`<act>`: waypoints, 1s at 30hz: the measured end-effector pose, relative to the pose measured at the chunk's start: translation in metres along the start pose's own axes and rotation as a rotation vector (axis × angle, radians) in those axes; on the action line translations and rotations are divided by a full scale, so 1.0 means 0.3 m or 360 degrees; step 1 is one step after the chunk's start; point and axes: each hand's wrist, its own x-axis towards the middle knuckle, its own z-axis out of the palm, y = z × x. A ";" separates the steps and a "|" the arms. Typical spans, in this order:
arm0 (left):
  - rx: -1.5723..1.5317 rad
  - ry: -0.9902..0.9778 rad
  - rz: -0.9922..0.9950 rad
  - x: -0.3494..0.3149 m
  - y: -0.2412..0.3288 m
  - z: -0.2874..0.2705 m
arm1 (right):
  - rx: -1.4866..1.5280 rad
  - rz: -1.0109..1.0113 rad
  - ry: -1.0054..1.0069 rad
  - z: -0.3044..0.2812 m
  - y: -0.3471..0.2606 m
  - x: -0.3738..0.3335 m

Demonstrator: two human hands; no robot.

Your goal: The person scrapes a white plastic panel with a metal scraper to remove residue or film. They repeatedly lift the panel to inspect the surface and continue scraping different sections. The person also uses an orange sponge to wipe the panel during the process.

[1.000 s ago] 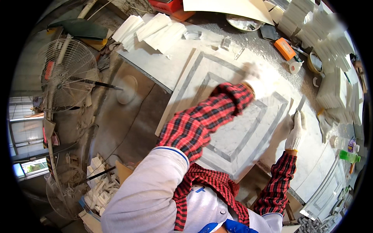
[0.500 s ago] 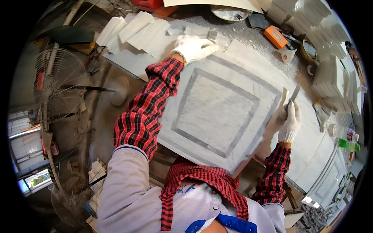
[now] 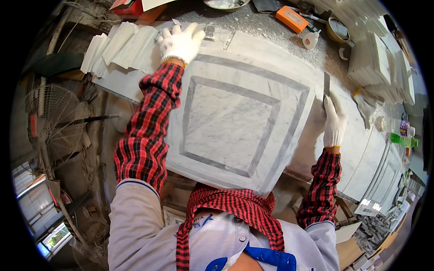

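White-and-grey square marble panel (image 3: 230, 119) lies exposed on the pale stone surface (image 3: 357, 167), the white-gloved left hand (image 3: 180, 43) (spread, seemingly empty) having swept to its far-left corner, the white-gloved right hand (image 3: 334, 115) gripping a flat dark-grey blade (image 3: 326, 82).

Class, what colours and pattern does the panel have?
The panel is white with grey veins and darker grey bands; the head view shows it best.

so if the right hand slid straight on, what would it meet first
The right hand has a dark strip at its fingertips, perhaps gripped; past that, probably loose grit on the grey bench, before drawing level with the white bottle, though depth is unclear.
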 end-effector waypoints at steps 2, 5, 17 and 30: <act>0.0035 -0.0233 -0.0013 -0.047 0.094 -0.023 | -0.0220 -0.0127 -0.0055 -0.031 0.029 0.050; 0.0231 -0.0164 0.0153 -0.167 0.246 0.007 | -0.0328 -0.0283 -0.0183 -0.050 0.050 0.125; -0.0981 0.0023 0.0854 -0.337 0.662 -0.016 | -0.0364 -0.0124 -0.0388 -0.030 0.025 0.178; -0.0831 0.0094 0.0775 -0.350 0.680 0.018 | -0.0613 -0.0242 -0.0309 -0.001 0.041 0.179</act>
